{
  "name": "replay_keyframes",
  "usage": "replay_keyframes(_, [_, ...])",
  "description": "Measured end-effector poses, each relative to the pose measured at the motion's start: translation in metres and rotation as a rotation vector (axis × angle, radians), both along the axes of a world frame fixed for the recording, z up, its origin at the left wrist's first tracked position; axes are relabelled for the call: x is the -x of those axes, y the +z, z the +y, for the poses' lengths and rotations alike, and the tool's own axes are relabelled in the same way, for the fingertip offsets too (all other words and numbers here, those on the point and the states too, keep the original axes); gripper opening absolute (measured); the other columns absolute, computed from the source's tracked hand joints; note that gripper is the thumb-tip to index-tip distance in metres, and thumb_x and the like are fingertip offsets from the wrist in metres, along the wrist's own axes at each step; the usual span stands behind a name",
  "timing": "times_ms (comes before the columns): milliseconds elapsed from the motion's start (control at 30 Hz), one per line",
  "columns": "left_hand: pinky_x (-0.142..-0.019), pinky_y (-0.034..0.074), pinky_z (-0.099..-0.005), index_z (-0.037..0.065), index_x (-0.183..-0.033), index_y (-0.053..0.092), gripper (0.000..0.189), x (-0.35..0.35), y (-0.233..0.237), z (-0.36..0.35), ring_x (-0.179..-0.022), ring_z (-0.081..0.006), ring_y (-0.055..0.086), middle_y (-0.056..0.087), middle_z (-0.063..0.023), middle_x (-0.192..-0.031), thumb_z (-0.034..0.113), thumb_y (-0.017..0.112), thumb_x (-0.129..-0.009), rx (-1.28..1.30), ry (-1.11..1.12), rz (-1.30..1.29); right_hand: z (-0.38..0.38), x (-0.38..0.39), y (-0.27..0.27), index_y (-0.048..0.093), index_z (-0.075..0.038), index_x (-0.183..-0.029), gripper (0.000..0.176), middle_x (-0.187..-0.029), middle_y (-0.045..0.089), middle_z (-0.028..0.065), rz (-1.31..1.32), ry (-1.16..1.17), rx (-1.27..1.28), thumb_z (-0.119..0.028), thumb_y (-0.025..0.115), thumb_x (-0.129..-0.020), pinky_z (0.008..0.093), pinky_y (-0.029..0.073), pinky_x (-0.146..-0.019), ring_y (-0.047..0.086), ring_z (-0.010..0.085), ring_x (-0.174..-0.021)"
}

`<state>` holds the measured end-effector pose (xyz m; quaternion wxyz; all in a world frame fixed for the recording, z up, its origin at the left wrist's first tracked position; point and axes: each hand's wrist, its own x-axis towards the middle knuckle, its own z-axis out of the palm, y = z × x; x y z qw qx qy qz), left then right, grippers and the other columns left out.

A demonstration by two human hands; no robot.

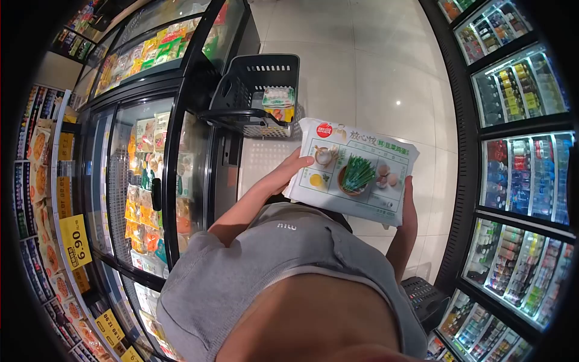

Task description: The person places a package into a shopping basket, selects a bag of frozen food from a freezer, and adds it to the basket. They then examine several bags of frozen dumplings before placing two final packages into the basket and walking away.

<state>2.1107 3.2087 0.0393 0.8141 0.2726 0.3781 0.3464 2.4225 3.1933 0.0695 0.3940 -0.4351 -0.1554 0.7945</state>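
Observation:
Both hands hold a white plastic pack of dumplings point(362, 208), printed with green chives, eggs and a red logo. Its printed face is turned up towards me. My left hand point(292, 171) grips the left edge, thumb on top and the other fingers hidden beneath. At the right edge, my right hand point(409, 208) is closed around the side, mostly behind the pack. Just beyond my left hand is a dark grey shopping basket point(289, 69). Inside it lie a green-and-white packet point(278, 95) and a yellow-and-red packet point(282, 114).
Glass-door freezers point(181, 90) with bagged food line the left side. Lit drink coolers point(528, 175) run along the right. Yellow price tags point(75, 240) hang at the far left. A second dark basket point(425, 295) is behind me to the right. Pale floor tiles point(386, 72) stretch ahead.

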Motion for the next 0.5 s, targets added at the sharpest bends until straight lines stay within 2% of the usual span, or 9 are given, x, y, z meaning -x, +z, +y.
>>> replay_keyframes(67, [-0.101, 0.037, -0.0366, 0.000, -0.140, 0.018, 0.068, -0.021, -0.017, 0.030, -0.123, -0.0253, 0.043, 0.039, -0.0173, -0.134, 0.024, 0.053, -0.087, 0.008, 0.019, -0.054, 0.031, -0.012, 0.009, 0.029, -0.004, -0.138, 0.065, -0.129, 0.047, 0.0154, -0.076, -0.016, -0.002, -0.053, 0.024, -0.096, 0.0377, 0.048, -0.091, 0.052, 0.0270, -0.113])
replay_keyframes(167, [-0.099, 0.040, -0.0357, 0.003, -0.140, 0.020, 0.067, -0.043, -0.033, 0.070, -0.119, -0.0246, 0.046, 0.041, -0.0146, -0.134, 0.029, 0.051, -0.087, 0.048, -0.016, -0.055, 0.067, -0.029, 0.010, 0.030, -0.007, -0.139, 0.064, -0.130, 0.047, 0.0136, -0.208, -0.043, 0.050, -0.054, 0.027, -0.095, 0.0382, 0.047, -0.091, 0.051, 0.0268, -0.114])
replay_keyframes(200, [-0.098, 0.042, -0.0343, 0.002, -0.138, 0.024, 0.061, -0.050, -0.038, 0.084, -0.119, -0.0232, 0.047, 0.042, -0.0143, -0.132, 0.025, 0.050, -0.088, 0.091, 0.022, -0.146, 0.079, -0.034, 0.005, 0.032, -0.008, -0.139, 0.064, -0.130, 0.047, 0.0130, -0.249, -0.068, 0.072, -0.054, 0.029, -0.095, 0.0386, 0.047, -0.091, 0.052, 0.0266, -0.114])
replay_keyframes(300, [-0.096, 0.043, -0.0333, 0.001, -0.136, 0.027, 0.058, -0.063, -0.060, 0.144, -0.117, -0.0219, 0.049, 0.044, -0.0144, -0.130, 0.024, 0.050, -0.089, 0.065, -0.056, -0.225, 0.119, -0.047, -0.009, 0.031, -0.010, -0.139, 0.062, -0.132, 0.046, 0.0117, -0.295, -0.114, 0.068, -0.054, 0.030, -0.095, 0.0392, 0.045, -0.094, 0.049, 0.0266, -0.117])
replay_keyframes(400, [-0.093, 0.044, -0.0321, 0.000, -0.135, 0.030, 0.063, -0.060, -0.042, 0.201, -0.113, -0.0209, 0.051, 0.046, -0.0152, -0.127, 0.031, 0.056, -0.087, 0.086, -0.099, -0.166, 0.163, -0.035, 0.004, 0.029, -0.009, -0.140, 0.063, -0.132, 0.045, 0.0116, -0.329, -0.158, 0.084, -0.053, 0.028, -0.095, 0.0391, 0.043, -0.096, 0.047, 0.0264, -0.119])
replay_keyframes(500, [-0.092, 0.045, -0.0316, -0.001, -0.135, 0.030, 0.066, -0.058, -0.045, 0.258, -0.112, -0.0212, 0.051, 0.046, -0.0154, -0.127, 0.034, 0.057, -0.085, 0.042, -0.100, -0.147, 0.219, -0.026, 0.009, 0.029, -0.009, -0.140, 0.062, -0.133, 0.044, 0.0116, -0.334, -0.150, 0.073, -0.053, 0.028, -0.095, 0.0393, 0.042, -0.097, 0.047, 0.0264, -0.119])
